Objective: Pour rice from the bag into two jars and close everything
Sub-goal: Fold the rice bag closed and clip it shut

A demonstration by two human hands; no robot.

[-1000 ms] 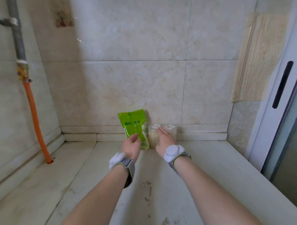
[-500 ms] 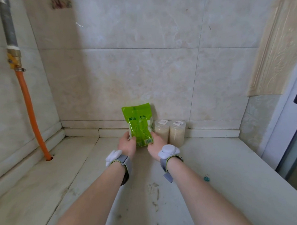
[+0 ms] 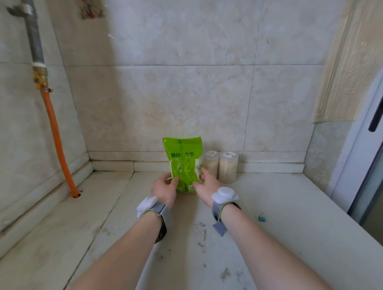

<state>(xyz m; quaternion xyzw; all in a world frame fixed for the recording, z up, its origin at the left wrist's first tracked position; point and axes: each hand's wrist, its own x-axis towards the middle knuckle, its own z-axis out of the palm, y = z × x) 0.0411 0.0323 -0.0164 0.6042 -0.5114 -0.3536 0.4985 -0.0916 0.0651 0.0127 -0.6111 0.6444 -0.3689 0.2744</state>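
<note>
Obstructions: two clear round plastic jars filled with pale rice stand side by side at the back edge of the stained stone tabletop (image 3: pixel 271 214), the left jar (image 3: pixel 211 165) and the right jar (image 3: pixel 228 167). A small blue binder clip (image 3: pixel 261 218) lies alone toward the right edge. An orange hose (image 3: pixel 54 139) enters the surface near the back left corner.

The green plastic rice bag (image 3: pixel 182 164) stands upright near the middle of the back edge, just beside the left jar (partly covering it in view). The left hand (image 3: pixel 163 188) grips its lower left side and the right hand (image 3: pixel 205 186) its lower right side, just in front of the left jar.

Clearance: walls close off the back and left. Bare surface runs to the front edge.

Change: a second ago the right hand was at the left jar. It now grasps the bag.
</note>
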